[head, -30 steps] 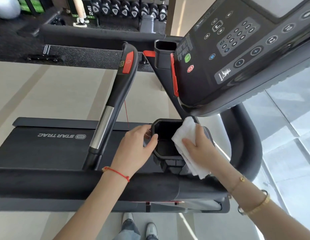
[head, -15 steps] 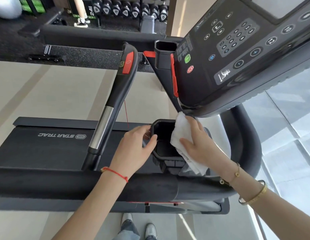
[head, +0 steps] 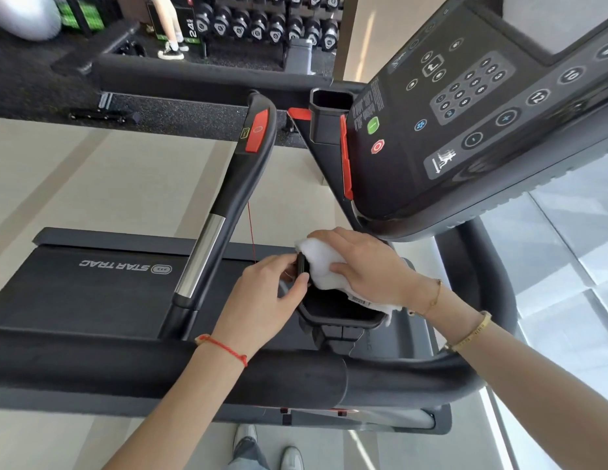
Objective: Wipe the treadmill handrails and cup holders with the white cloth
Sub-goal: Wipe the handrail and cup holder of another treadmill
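Nearest, the padded black front handrail (head: 160,371) runs left to right across the bottom of the view, and both forearms reach over it. Just beyond it sits the near cup holder (head: 340,317), a black open-topped tub whose long axis runs near to far.

The left hand (head: 262,300) grips the tub's left wall, thumb hooked over the rim, steadying it. The right hand (head: 363,266) lies over the far half of the opening with its fingers bent round the white cloth (head: 321,262), pressing it down onto the far-left corner of the rim. The cloth's loose tail trails toward the near right, over the tub's right wall. The near half of the opening is uncovered and dark.

So the unwiped part of the tub, as I judge it, lies toward the person from the right hand. The right hand is the nearer one to it, and a pull along the long axis would bring the cloth there.

Farther left, the angled grip bar (head: 228,205) rises away. Beyond it stands the second cup holder (head: 329,113), beside the console (head: 465,113), well apart from both hands.
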A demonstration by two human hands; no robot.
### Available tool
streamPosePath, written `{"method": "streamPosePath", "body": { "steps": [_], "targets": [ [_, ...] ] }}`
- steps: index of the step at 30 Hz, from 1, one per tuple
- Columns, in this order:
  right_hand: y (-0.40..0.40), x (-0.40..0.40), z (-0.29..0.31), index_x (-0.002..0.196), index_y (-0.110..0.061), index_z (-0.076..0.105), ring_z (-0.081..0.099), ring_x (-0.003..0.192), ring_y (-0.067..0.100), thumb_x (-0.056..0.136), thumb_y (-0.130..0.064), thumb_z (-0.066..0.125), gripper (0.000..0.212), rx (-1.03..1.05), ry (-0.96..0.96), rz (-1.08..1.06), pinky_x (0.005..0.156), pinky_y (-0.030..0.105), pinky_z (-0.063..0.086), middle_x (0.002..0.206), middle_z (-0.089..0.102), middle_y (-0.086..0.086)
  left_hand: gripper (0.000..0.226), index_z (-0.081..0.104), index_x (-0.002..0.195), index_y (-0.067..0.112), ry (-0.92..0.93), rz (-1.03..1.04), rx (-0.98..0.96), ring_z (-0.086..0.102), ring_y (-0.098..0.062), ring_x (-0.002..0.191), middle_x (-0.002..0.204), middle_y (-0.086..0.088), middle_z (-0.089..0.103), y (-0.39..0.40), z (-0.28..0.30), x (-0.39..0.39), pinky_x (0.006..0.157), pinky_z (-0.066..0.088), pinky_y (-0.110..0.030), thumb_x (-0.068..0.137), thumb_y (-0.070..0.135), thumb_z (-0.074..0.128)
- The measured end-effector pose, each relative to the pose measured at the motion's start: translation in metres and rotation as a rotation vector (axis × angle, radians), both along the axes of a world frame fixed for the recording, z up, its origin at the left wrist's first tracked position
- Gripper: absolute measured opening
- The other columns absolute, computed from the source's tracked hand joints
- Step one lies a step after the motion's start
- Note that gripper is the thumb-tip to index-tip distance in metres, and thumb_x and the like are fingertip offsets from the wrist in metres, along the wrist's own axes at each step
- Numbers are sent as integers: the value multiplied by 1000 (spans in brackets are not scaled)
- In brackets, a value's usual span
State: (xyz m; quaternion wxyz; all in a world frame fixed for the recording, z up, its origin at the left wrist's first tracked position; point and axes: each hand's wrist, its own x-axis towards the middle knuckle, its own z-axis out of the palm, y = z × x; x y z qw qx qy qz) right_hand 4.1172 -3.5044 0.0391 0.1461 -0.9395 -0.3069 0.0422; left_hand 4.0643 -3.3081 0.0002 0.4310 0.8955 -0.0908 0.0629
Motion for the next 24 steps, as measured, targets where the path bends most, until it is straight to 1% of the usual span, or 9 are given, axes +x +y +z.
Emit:
{"method": "streamPosePath", "body": {
  "steps": [2,5,8,11,14,16,19,22,24],
  "targets": [
    [-14,-11,-5,148,-18,32,44,122,26,95,-11,53,57,81,28,-67,103,29,31,133,47,6,32,66,112,28,4,-2,-5,63,-2,87,95,15,67,0,1,0,80,57,-33,87,42,51],
    [-26,-25,-8,151,-20,23,32,131,24,98,-15,50,60,139,73,-137,97,16,18,142,36,5,32,65,112,27,-1,-3,3,63,-3,87,95,14,67,0,1,0,80,57,-33,88,42,51],
    [-11,-14,-2,151,-20,25,39,127,26,98,-16,48,58,-9,-20,-40,106,30,27,142,40,3,29,65,110,25,2,-3,17,63,-5,86,94,13,67,0,0,0,78,57,-36,89,40,52],
    [9,0,3,148,-21,32,51,115,26,96,-14,49,54,-96,-67,41,97,39,38,135,49,2,31,65,111,22,4,-4,14,64,-6,86,94,11,67,0,0,0,78,57,-37,89,41,52],
    [2,-8,-1,147,-22,35,49,117,24,94,-11,51,56,-16,-44,-67,101,37,36,134,50,0,33,66,110,24,6,-14,2,63,-4,87,95,13,67,1,0,0,79,57,-36,88,42,51],
    [-8,-26,-5,148,-20,32,40,127,25,93,-6,52,60,141,12,-187,108,27,26,139,45,3,31,67,109,26,6,-19,-5,64,-3,86,93,15,67,1,1,0,79,57,-34,87,42,51],
    [-12,-52,-10,154,-19,14,32,134,25,96,-10,51,69,327,161,-418,92,8,18,150,27,9,28,67,106,25,-11,-24,-3,63,-2,83,89,15,67,1,0,0,77,57,-33,88,40,51],
    [-7,-71,-20,154,-18,0,46,109,21,99,-19,46,72,359,244,-605,78,16,29,151,25,10,23,67,106,25,-27,-27,8,63,-3,82,89,14,68,1,0,1,75,56,-34,90,36,54],
    [-7,-69,-20,153,-13,4,46,101,18,98,-19,46,69,326,233,-629,73,21,29,146,32,14,22,67,106,25,-22,-24,15,63,-2,83,90,14,68,1,-1,1,76,56,-34,91,35,54]
  ]
}}
